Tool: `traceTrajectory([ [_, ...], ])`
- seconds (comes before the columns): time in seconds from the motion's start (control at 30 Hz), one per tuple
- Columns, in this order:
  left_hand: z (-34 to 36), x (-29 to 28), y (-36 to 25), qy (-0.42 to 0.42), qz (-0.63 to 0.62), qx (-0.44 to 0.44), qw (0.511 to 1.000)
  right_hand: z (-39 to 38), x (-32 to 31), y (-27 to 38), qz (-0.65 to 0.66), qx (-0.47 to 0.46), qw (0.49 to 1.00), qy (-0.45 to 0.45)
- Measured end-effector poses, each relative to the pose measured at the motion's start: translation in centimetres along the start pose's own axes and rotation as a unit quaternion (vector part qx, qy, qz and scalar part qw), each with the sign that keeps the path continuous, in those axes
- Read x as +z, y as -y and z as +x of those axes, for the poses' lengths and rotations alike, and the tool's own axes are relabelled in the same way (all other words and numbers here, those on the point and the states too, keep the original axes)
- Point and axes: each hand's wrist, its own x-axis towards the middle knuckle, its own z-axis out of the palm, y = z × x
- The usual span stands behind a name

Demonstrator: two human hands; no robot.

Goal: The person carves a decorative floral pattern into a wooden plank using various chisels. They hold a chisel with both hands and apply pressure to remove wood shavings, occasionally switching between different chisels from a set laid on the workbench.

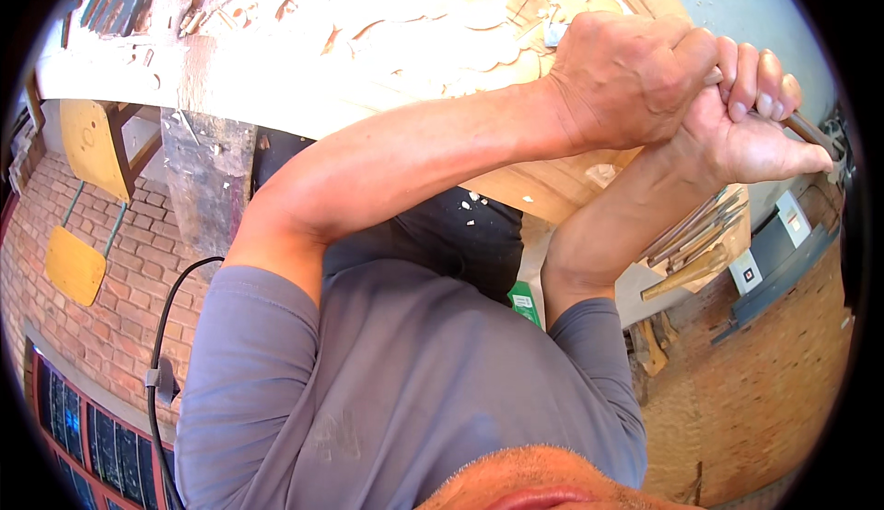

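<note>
My left hand [626, 77] is a closed fist above the pale carved wooden surface [414, 22], pressed close against my right hand; what it grips is mostly hidden. My right hand [732, 133] is turned palm up at the upper right, thumb stretched out, fingers curled over a slim rod-like tool [803, 129]. The tool sticks out past my right hand toward the rim of the view; its other end is hidden by my hands. Loose shavings and carved wavy shapes show on the wood.
A bundle of long-handled tools [691, 234] lies below my right hand, beside a dark grey board [783, 261]. A yellow chair [97, 142] stands at the left on brick paving, near a worn post [198, 188]. A black cable [161, 326] hangs at my left side.
</note>
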Motion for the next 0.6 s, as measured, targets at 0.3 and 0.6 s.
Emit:
traceTrajectory([
  [0.3, -0.3, -1.2, -0.1, 0.112, -0.043, -0.052, 0.991, -1.6, 1.1, -1.4, -0.055, -0.065, 0.993, -0.084],
  [0.6, -0.3, -1.6, -0.1, 0.141, -0.045, -0.049, 0.988, -2.0, 0.1, -0.7, -0.012, -0.044, 0.997, -0.055],
])
